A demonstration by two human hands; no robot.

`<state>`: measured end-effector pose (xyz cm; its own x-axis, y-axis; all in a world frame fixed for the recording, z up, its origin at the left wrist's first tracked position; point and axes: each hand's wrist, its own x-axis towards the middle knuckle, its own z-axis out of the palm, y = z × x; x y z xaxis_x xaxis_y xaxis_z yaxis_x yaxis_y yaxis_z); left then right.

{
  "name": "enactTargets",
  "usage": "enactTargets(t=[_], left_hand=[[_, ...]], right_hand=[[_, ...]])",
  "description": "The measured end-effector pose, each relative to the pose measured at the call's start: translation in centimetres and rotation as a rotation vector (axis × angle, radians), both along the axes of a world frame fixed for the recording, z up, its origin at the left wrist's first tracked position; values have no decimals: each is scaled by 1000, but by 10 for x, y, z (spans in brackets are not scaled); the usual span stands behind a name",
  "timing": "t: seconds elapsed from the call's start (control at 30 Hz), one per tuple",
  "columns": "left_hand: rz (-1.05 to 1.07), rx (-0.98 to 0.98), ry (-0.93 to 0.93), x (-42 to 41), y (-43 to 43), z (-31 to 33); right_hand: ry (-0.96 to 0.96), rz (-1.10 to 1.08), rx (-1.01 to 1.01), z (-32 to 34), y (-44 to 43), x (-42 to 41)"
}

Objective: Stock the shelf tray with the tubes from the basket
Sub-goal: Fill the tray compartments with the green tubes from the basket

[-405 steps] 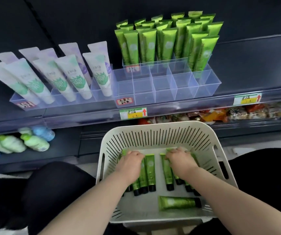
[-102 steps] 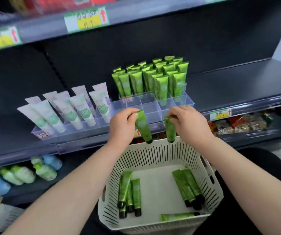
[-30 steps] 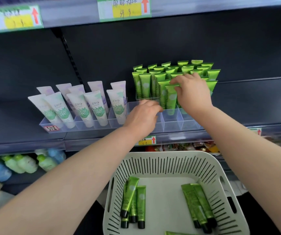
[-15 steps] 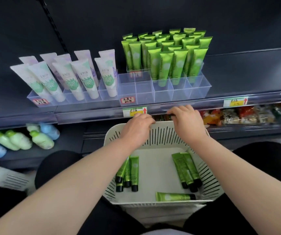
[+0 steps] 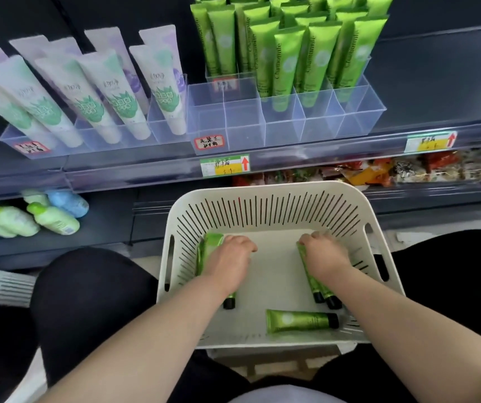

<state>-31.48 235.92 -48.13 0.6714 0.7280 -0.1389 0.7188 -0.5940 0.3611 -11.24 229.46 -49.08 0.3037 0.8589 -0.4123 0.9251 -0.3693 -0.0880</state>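
A white slotted basket (image 5: pixel 262 190) sits in front of me, below the shelf. My left hand (image 5: pixel 229 258) lies on the left bunch of green tubes (image 5: pixel 211 242), its fingers curled round their flat ends. My right hand (image 5: pixel 322 254) curls the same way over the right pair of green tubes (image 5: pixel 314 283). One more green tube (image 5: pixel 300 320) lies crosswise near the basket's front wall. On the shelf above, the clear divided tray (image 5: pixel 285 126) holds several upright green tubes (image 5: pixel 317 53) in its back cells; the front cells hold nothing.
Left of the clear tray stands another tray of white tubes (image 5: pixel 93 91). Green and blue bottles (image 5: pixel 30 219) lie on the lower shelf at left, snack packets (image 5: pixel 407 170) at right. My black-clad knees (image 5: pixel 88 301) flank the basket.
Both hands have dropped from the basket's far rim down inside it onto the tubes. The camera has tilted down and moved closer to the shelf.
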Motion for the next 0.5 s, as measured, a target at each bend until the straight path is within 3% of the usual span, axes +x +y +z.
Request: enactTargets(t=[0.17, 0.33, 0.5], left_hand=[[-3, -73, 47, -2, 1, -16], [22, -124, 94, -15, -1, -30], [132, -182, 145, -23, -3, -35]], right_hand=[[-20, 0, -124, -23, -3, 1], [-100, -2, -110, -31, 1, -1], [-65, -22, -105, -33, 2, -8]])
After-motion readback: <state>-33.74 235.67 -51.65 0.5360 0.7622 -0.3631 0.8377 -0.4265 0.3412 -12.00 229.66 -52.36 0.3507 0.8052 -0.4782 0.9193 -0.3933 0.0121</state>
